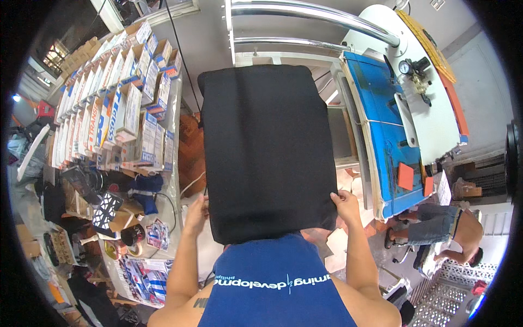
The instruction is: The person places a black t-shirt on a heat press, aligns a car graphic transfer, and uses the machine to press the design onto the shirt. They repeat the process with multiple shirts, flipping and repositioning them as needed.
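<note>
Pinching black cloth (269,147) — right fingers (339,198) clamped on edge, left fingers (201,203) can't tell — white-lettered blue shirt (267,305).

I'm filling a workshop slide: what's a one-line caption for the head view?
Left hand and right hand at opposite edges of flat black fabric, boxes stacked leftward.

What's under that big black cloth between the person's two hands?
Whatever lies directly beneath the black cloth is covered, so I can't tell. Past its edges, reddish floor shows on the left and pale floor tiles on the right.
</note>
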A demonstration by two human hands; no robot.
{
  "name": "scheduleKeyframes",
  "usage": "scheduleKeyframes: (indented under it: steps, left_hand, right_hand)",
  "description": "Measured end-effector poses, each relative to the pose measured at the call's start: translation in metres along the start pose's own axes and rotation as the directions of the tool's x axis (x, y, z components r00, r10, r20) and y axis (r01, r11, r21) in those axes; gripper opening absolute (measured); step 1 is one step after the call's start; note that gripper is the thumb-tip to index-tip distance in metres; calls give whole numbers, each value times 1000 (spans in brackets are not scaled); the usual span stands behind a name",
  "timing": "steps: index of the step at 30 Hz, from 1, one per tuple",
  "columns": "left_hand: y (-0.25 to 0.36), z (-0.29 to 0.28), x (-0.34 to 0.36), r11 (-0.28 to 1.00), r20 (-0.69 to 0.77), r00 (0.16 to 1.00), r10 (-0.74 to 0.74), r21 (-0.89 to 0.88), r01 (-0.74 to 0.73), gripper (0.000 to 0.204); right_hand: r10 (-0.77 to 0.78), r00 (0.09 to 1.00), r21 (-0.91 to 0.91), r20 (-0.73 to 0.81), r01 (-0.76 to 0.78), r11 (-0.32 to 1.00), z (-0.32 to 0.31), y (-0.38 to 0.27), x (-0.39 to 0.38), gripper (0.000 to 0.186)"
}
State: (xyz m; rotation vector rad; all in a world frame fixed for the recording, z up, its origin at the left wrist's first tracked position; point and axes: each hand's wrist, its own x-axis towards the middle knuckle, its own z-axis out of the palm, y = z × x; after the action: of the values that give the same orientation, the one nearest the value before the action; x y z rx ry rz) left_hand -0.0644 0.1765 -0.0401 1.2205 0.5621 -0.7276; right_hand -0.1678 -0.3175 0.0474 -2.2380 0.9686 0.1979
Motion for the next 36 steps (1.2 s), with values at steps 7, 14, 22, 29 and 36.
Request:
scheduleKeyframes:
  steps: [7,14,22,29,36]
  left_hand:
    - [-8,-47,-50,913,156,984,91,381,-145,16]
    - [-15,-68,-79,908,64,996,55,412,-77,18]
    - [115,-14,-71,905,118,899,423,4,-426,13]
    - [285,74,-117,345,-72,394,916,-356,-868,15]
    - [147,37,-138,575,11,597,802,256,-777,21]
  right_hand:
    - [-290,932,-25,-219,292,956,-20,23,-10,21]
    - [-126,990,505,62,77,860,-26,21,-11,15]
    - [-280,959,355,47,245,902,-105,-78,27,48]
    - [-432,711,675,-555,688,266,-214,-215,73,42]
    - [-348,638,159,-687,598,785,-152,-107,21,30]
